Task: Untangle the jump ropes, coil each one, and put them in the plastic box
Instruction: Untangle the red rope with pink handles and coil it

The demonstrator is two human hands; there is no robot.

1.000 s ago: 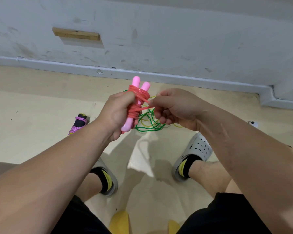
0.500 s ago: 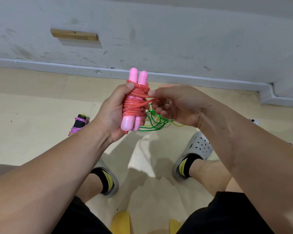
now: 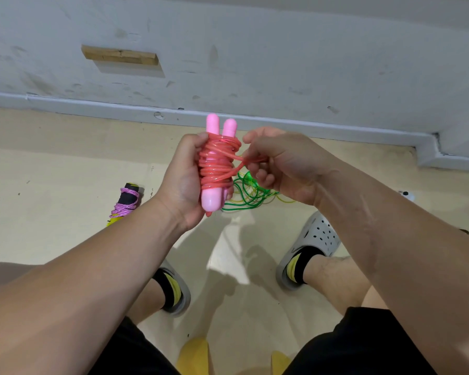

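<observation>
Gripping pink handles (image 3: 214, 169) w/ left hand (image 3: 183, 182); right hand (image 3: 282, 163) pinching cord (image 3: 251, 159).

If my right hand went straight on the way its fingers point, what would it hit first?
Probably the red rope wound round the pink handles in your left hand, though depth is unclear.

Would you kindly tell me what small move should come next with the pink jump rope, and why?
Probably tuck the leftover loop under the wraps. The left hand grips both pink handles, the cord is wound round them many times, and the right hand pinches only a short loop beside the bundle.
</observation>
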